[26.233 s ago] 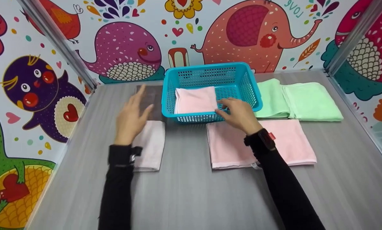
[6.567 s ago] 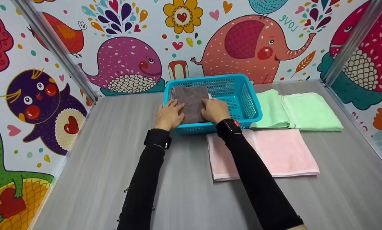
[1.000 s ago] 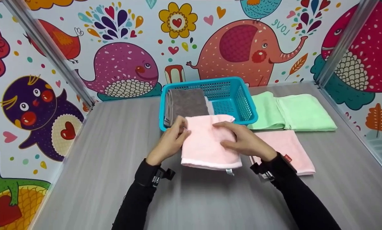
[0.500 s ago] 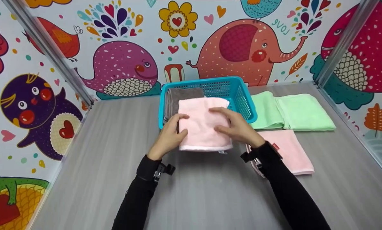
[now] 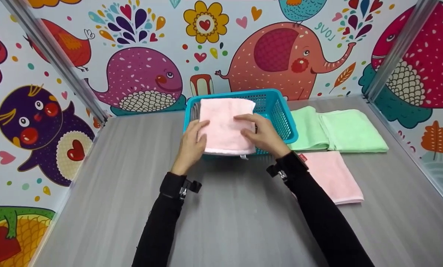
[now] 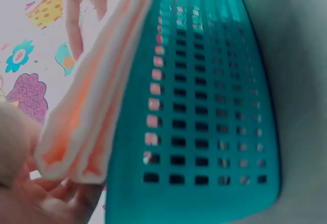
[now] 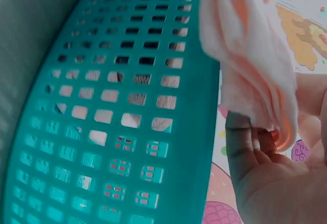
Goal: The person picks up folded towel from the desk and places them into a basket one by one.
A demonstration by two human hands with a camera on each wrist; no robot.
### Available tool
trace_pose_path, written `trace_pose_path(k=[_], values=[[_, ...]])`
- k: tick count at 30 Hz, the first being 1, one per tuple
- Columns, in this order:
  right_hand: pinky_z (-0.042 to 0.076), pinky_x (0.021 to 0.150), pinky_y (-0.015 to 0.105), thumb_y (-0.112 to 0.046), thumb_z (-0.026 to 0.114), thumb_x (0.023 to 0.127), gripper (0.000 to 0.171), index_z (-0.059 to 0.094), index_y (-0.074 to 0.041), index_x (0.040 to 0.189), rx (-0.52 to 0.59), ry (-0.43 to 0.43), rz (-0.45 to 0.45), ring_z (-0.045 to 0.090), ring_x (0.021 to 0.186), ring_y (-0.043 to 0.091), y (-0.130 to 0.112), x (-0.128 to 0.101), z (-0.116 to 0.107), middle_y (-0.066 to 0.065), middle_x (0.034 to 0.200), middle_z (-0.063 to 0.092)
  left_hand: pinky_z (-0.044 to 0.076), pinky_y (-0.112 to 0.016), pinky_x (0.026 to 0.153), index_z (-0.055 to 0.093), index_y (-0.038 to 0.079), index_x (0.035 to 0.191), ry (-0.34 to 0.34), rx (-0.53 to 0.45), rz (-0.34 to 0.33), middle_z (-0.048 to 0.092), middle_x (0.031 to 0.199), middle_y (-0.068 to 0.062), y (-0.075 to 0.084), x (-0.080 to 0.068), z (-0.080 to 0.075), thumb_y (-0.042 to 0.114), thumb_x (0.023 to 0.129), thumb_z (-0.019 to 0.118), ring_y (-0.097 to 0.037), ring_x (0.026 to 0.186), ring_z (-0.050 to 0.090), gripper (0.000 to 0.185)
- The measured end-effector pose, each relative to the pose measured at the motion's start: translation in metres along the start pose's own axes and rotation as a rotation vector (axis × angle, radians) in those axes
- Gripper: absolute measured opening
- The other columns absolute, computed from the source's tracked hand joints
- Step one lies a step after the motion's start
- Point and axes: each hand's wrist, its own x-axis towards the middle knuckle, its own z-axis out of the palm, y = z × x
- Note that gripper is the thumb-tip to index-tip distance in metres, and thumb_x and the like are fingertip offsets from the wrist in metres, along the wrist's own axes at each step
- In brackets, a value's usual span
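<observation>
A folded pink towel with a white hem and a small tag spans both hands above the left part of the teal plastic basket. My left hand grips its left edge, thumb on top and fingers beneath. On the opposite edge my right hand pinches it the same way. In the left wrist view the towel's folded layers slant beside the basket wall; the right wrist view shows fingers under the towel. Beneath it, a sliver of grey towel shows inside the basket; the rest is hidden.
Another folded pink towel lies on the grey table, partly behind the right sleeve. Two folded green towels lie right of the basket. Printed cartoon walls stand close behind and at both sides.
Over the last second both hands have carried the pink towel forward and slightly left, from in front of the basket to over it. Earlier, the grey towel was put in the basket.
</observation>
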Motion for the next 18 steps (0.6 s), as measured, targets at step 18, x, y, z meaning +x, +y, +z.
trace_pose_path(k=[18], values=[[0.035,0.070,0.033,0.008,0.059,0.088,0.071,0.046,-0.009,0.156,-0.173,-0.061,0.125,0.042,0.087,0.024,0.008,0.038,0.031,0.023,0.124,0.051,0.034,-0.049,0.122,0.062,0.007,0.143,-0.006,0.217,-0.042,0.018,0.172,-0.018,-0.026,0.016,-0.001,-0.006,0.102,0.053,-0.036,0.156,0.030,0.044]])
